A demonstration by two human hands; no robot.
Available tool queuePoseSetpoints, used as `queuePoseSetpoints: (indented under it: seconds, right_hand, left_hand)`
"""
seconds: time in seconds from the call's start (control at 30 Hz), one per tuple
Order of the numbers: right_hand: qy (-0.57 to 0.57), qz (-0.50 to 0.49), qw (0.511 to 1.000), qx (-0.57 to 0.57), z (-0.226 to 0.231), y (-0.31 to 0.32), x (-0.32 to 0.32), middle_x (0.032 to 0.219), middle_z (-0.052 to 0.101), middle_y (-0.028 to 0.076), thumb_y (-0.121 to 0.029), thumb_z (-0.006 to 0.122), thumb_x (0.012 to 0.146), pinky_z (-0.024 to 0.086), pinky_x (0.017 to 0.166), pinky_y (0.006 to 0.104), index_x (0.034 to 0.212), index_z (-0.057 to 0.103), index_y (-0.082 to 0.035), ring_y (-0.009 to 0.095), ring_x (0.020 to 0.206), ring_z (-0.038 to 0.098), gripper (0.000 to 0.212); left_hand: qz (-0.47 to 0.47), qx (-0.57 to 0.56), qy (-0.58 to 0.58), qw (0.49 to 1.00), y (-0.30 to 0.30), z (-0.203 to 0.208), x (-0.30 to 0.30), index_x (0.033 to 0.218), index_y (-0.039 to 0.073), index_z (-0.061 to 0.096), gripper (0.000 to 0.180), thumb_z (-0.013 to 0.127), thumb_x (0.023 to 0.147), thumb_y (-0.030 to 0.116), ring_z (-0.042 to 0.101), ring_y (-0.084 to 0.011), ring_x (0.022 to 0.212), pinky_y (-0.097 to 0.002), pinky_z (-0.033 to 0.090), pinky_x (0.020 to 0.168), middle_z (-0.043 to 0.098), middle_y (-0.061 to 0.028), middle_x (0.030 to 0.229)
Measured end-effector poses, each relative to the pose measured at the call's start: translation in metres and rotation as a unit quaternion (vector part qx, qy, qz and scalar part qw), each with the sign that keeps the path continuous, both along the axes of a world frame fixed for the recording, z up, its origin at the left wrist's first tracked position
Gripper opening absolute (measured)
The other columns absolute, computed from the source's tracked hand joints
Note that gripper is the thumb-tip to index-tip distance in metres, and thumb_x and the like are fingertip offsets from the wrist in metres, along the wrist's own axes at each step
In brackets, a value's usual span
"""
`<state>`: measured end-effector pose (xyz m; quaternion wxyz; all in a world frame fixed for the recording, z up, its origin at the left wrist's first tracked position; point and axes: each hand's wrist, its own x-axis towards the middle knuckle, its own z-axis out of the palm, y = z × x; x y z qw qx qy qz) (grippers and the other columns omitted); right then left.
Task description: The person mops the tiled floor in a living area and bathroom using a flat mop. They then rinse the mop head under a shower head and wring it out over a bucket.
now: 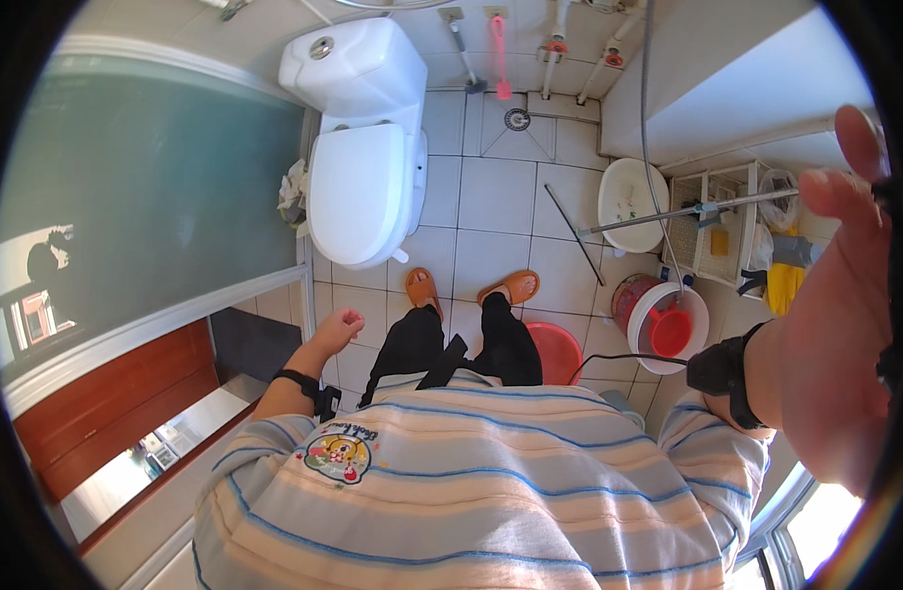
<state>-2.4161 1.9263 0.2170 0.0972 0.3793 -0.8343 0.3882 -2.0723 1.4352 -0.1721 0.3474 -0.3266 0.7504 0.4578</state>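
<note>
My left hand (337, 331) hangs low at my left side, its fingers loosely curled in with nothing visible in them. Large and close at the right rim is my raised right hand (850, 256). Its visible fingertips are apart, and the rest is cut by the dark picture edge. Behind it runs the grey handle of a floor squeegee (683, 211), whose thin blade lies on the tiles. The handle's upper end disappears behind the hand; no grip on it is visible. Both wrists wear black straps with small devices.
A white toilet (360, 197) with lid down stands ahead left. To the right are a white basin (632, 205), a wire rack (719, 236) and a white bucket (700, 320) holding a red dipper (670, 332). A red tub (555, 352) sits by my leg. Brushes (501, 64) hang ahead.
</note>
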Motion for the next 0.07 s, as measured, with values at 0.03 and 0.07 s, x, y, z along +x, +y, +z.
queuePoseSetpoints:
  seconds: [0.03, 0.07]
  right_hand:
    - [0.017, -0.051, 0.998, 0.036, -0.0011, 0.0073, 0.0078, 0.110, 0.066, 0.010, -0.059, 0.047, 0.086, 0.043, 0.098, 0.0458, 0.098, 0.071, -0.017, 0.030, 0.109, 0.060, 0.050]
    - [0.020, -0.046, 0.998, 0.037, -0.0018, 0.0127, 0.0131, 0.110, 0.066, 0.010, -0.059, 0.047, 0.086, 0.043, 0.098, 0.0458, 0.098, 0.071, -0.017, 0.030, 0.109, 0.060, 0.050]
  left_hand:
    - [-0.007, -0.007, 0.003, 1.000, -0.0036, 0.0008, 0.0029, 0.095, 0.004, 0.060, 0.021, 0.062, 0.085, 0.021, 0.059, -0.0130, 0.067, -0.0275, 0.049, 0.064, 0.061, -0.0034, 0.081]
    - [-0.008, -0.012, 0.004, 1.000, -0.0073, 0.0000, 0.0049, 0.095, 0.004, 0.060, 0.020, 0.062, 0.085, 0.021, 0.059, -0.0130, 0.067, -0.0275, 0.049, 0.064, 0.061, -0.0032, 0.081]
